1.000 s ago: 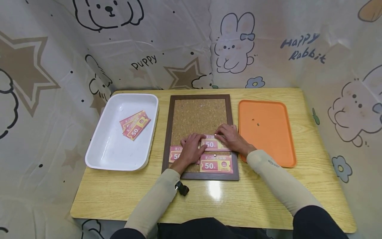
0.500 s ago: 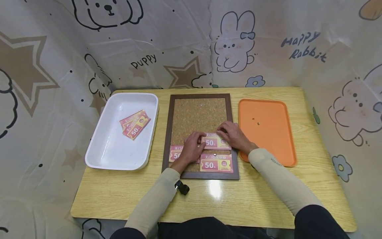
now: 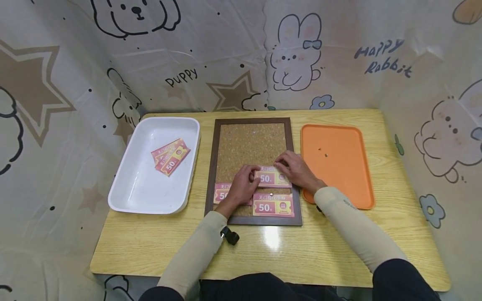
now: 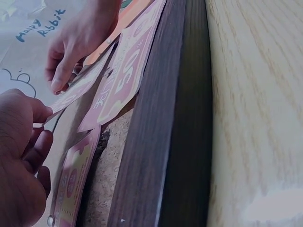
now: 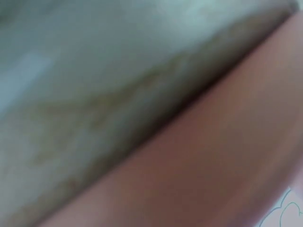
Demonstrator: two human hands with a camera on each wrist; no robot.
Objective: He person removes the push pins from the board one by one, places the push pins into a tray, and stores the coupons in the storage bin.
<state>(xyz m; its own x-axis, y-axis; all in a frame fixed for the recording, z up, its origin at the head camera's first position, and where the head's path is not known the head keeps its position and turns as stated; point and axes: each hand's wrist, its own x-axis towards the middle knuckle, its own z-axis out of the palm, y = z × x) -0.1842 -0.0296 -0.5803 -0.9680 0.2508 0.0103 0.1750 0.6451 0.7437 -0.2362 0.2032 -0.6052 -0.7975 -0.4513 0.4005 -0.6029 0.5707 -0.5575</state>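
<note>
A pink 50 coupon [image 3: 266, 179] lies over the lower right of a framed cork board [image 3: 252, 144], slightly raised in the left wrist view. My left hand [image 3: 242, 184] pinches its left edge between thumb and forefinger. At its top edge, the curled fingers of my right hand [image 3: 295, 167] pinch what seems to be a small thumbtack, mostly hidden by the fingers. Below, another coupon [image 3: 273, 205] is fixed with a thumbtack [image 3: 271, 194] at its top. A third coupon [image 3: 222, 193] sits at lower left, partly covered by my left hand. The right wrist view is blurred.
A white basin [image 3: 147, 196] at the left holds several loose coupons [image 3: 171, 158]. On the right, an orange tray [image 3: 339, 179] carries a couple of small tacks [image 3: 326, 155]. The board's dark frame [image 4: 158, 113] stands up from the wooden table [image 3: 169, 251].
Both hands have shifted the pinched coupon slightly away from me, up the board. The right fingers have moved a little to the right along its top edge.
</note>
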